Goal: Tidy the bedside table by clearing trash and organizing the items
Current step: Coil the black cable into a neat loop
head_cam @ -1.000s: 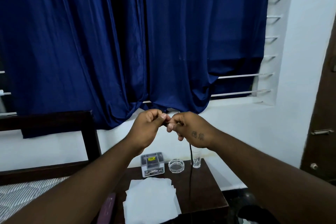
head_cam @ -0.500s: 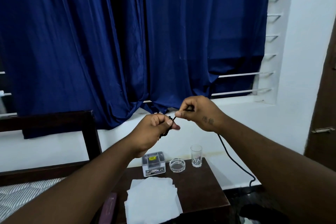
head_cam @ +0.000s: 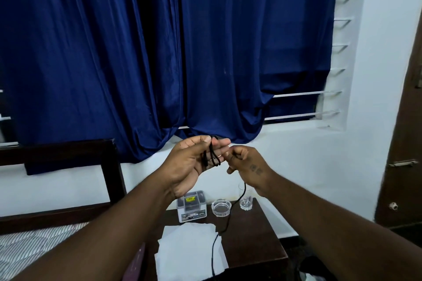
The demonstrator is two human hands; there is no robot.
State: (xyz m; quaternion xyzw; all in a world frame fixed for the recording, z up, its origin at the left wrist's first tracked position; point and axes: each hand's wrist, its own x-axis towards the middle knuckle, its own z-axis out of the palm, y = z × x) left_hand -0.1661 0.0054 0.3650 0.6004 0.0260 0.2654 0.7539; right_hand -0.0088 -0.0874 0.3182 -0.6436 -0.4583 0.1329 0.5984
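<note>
A thin black cable (head_cam: pixel 213 157) is folded into loops in my left hand (head_cam: pixel 194 162), pinched between thumb and fingers with the palm turned up. My right hand (head_cam: pixel 245 164) is curled round the same cable just to the right. From it the cable's tail (head_cam: pixel 228 217) hangs down over the dark wooden bedside table (head_cam: pixel 251 242) and across the white papers (head_cam: pixel 189 251). Both hands are raised in front of the blue curtain, well above the table.
At the table's back stand a small clear box (head_cam: pixel 191 206), a glass ashtray (head_cam: pixel 221 207) and a drinking glass (head_cam: pixel 246 199). A dark bed frame (head_cam: pixel 109 171) with a striped mattress is on the left. A brown door (head_cam: pixel 406 143) is at the right.
My right hand has dropped from above to beside the left hand. My left palm has turned up with more loops in it. The cable tail now hangs over the table instead of trailing right.
</note>
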